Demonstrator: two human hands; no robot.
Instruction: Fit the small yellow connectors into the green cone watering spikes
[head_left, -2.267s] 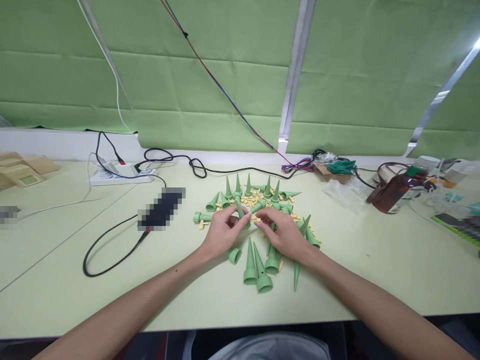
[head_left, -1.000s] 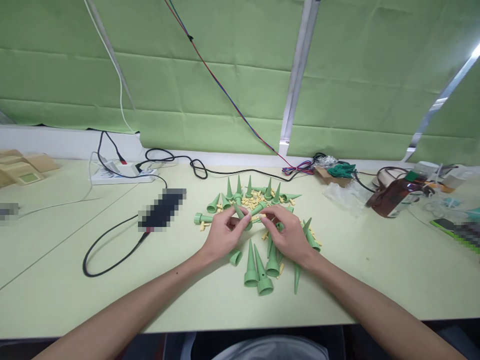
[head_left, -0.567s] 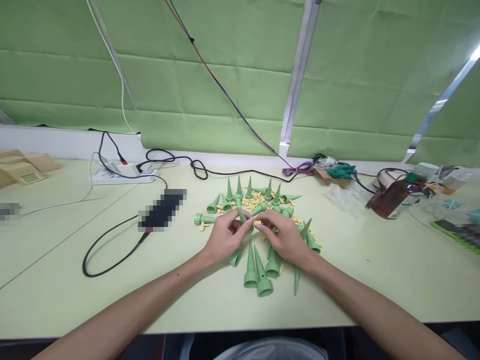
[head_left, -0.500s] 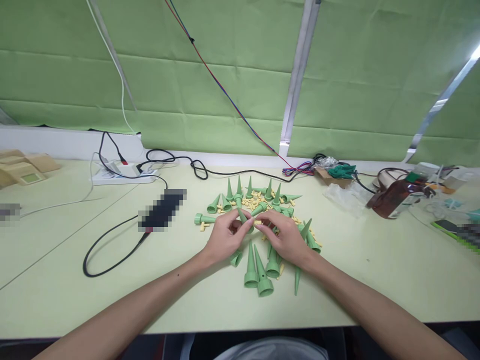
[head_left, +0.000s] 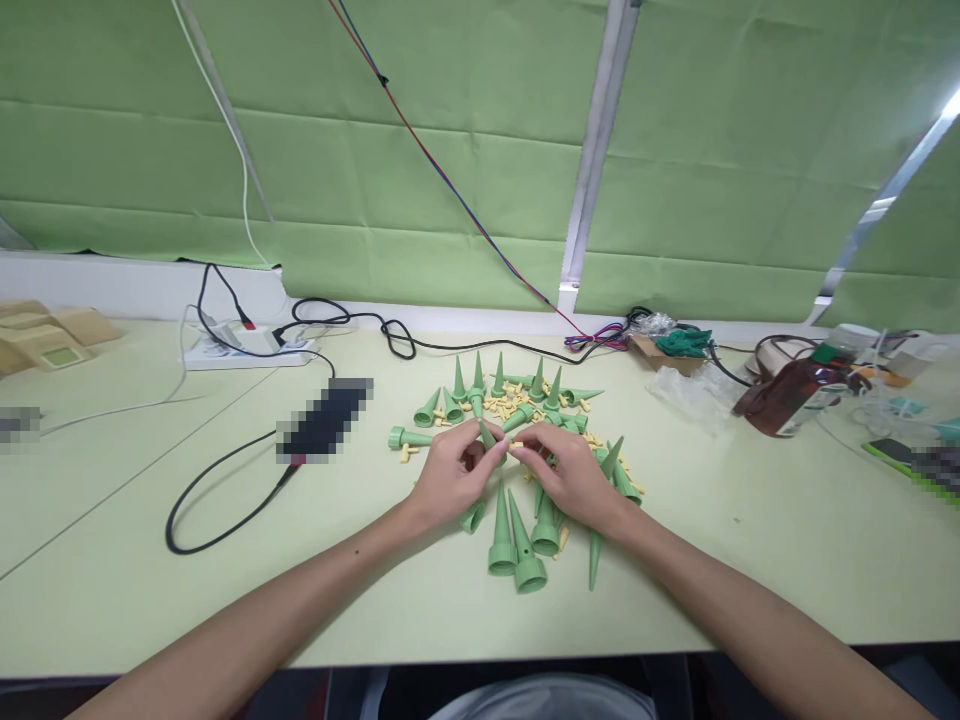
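Note:
My left hand is closed around a green plastic watering spike, a hollow cone whose lower end is partly hidden by my fingers. Between the thumb and fingertips of my right hand is a small yellow plastic valve, touching or very near the spike's side. Around both hands lie several more green spikes, some upright and some on their sides. Two of them, one a spike with a side hole, lie just in front of me. Loose yellow valves are heaped behind my hands.
A dark phone-like device with a black cable lies to the left, before a power strip. At right are a brown bottle, a clear plastic bag and a small carton. A green curtain rises behind the table.
Almost nothing differs. The spike in my left hand has tilted or dipped slightly, and both hands stay together over the pile.

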